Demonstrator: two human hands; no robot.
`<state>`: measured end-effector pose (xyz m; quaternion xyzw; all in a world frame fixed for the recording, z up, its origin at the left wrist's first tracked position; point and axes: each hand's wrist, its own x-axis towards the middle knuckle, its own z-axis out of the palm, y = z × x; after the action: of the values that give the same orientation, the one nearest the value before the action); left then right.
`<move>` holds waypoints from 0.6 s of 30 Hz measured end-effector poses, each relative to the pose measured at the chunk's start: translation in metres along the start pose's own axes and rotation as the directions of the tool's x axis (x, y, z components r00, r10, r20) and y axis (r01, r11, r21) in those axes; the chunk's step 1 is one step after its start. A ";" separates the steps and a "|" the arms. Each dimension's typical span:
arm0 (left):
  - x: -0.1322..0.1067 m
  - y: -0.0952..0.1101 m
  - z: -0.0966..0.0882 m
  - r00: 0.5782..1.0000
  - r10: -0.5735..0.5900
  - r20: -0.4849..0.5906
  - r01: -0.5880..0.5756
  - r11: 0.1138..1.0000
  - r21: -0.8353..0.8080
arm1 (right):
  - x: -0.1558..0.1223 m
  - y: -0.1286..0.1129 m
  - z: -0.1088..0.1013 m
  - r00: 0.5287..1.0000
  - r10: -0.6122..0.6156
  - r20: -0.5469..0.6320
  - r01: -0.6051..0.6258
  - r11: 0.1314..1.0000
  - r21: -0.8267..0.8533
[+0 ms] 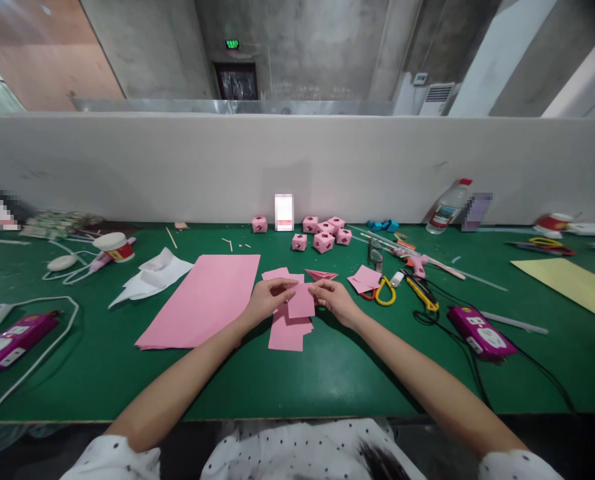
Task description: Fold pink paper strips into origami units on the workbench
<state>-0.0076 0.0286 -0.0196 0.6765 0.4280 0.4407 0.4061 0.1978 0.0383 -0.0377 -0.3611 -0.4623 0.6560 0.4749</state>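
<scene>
A small pink paper square [301, 301] is held up between my two hands. My left hand [270, 297] pinches its left upper edge, and my right hand [335, 300] grips its right edge between thumb and fingers. Beneath it, more pink paper pieces [285, 337] lie overlapping on the green table. A folded pink paper piece [321, 274] rests just behind my right hand. Left of my hands lies a stack of large pink paper sheets [202, 300]. Several pink folded paper cubes [323, 241] stand near the partition.
To the right lie pink squares [365, 279], yellow-handled scissors [385, 292], a yellow utility knife [422, 293], a pink glue gun [417, 265] and a purple packet [481, 332]. White tissue [152, 277] and a paper cup [115, 247] sit left. A grey partition [187, 167] bounds the back.
</scene>
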 end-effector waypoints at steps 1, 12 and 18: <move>0.000 0.000 0.000 1.000 -0.002 0.000 0.002 1.000 0.003 | 0.000 0.001 0.000 1.000 -0.004 0.000 0.004 1.000 -0.006; 0.001 0.003 -0.001 0.997 -0.071 0.009 0.071 0.997 -0.016 | 0.003 0.007 -0.003 0.997 -0.074 -0.012 0.073 0.996 -0.055; 0.001 0.003 -0.002 0.996 -0.081 0.021 0.082 0.996 -0.019 | 0.003 0.007 -0.004 0.998 -0.063 -0.020 0.061 0.995 -0.078</move>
<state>-0.0081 0.0293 -0.0160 0.6589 0.4468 0.4211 0.4347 0.1982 0.0416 -0.0457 -0.3721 -0.4930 0.6185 0.4857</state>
